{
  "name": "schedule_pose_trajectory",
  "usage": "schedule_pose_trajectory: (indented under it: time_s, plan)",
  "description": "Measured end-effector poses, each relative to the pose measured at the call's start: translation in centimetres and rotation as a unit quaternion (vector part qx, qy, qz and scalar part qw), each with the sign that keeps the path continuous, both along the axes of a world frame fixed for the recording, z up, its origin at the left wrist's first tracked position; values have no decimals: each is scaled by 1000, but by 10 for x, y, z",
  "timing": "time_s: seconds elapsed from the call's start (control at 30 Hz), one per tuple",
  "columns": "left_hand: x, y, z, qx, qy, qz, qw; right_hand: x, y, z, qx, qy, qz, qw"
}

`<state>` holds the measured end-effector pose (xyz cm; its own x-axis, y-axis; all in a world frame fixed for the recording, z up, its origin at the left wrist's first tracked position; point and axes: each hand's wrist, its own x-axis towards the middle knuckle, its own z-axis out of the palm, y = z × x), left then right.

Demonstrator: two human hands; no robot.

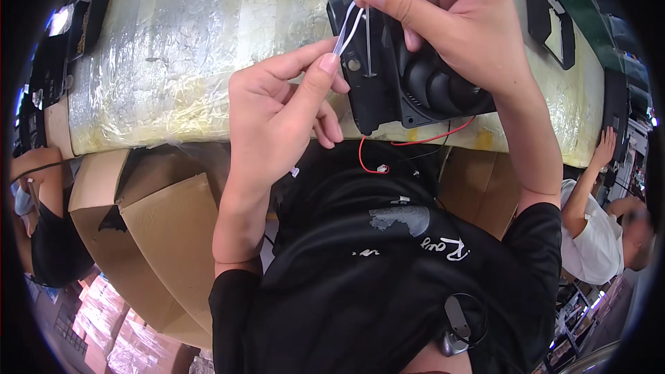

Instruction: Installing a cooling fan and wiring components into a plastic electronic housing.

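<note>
My left hand [280, 107] pinches thin white wires [355, 28] between thumb and forefinger, the other fingers loosely curled. Higher up, my right hand [460, 24] grips the upper end of the same wires with thumb and forefinger; a small white tip pokes out above its thumb. Behind both hands lies a black plastic housing [374, 100] with rounded black parts [436, 83], partly covered by my right hand. A thin pale strand [368, 48] hangs in front of it. From the housing's near side runs a red wire [361, 156] ending in a small white connector [382, 169].
Clear film wraps the pale worktable [173, 62]. An open cardboard box [159, 235] stands at the left below its edge, another box [478, 183] at the right. Black frame-like parts [551, 28] lie at the far right. Co-workers sit at both sides, one with a hand [605, 145] on a black part.
</note>
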<state>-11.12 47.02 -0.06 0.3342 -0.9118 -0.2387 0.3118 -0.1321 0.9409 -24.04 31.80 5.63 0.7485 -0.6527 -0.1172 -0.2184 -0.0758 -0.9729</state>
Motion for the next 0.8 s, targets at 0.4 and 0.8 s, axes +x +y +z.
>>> schedule_pose_trajectory:
  time_s: [0.4, 0.8]
  plan:
    - [-5, 19, 14, 45, -47, -112, 992, -20, 13, -10, -208, 72, 29, 975]
    - [-32, 16, -2, -43, -267, -70, 960, -21, 24, -1, -343, 100, 122, 926]
